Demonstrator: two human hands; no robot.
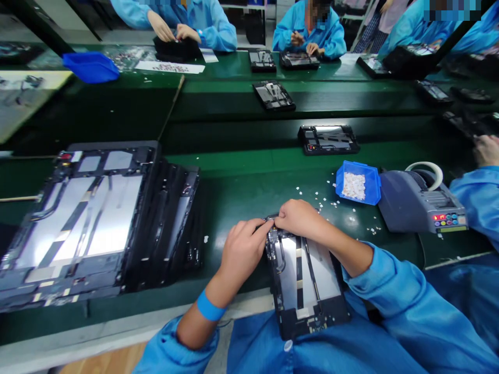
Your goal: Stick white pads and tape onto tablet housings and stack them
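Head view: left hand (244, 249) and right hand (300, 218) fingers pinched on tablet (306, 280) top edge; thin, stiff, likely fragile; best held by frame edges.

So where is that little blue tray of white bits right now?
The small blue tray sits on the green bench, ahead and to the right of the right hand, just left of the grey tape dispenser.

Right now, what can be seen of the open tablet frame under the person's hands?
The tablet frame is a black back-open chassis with silvery plates and dark strips crossing them. It tilts from the green bench edge onto the person's lap. The left hand and right hand both press at its top-left corner.
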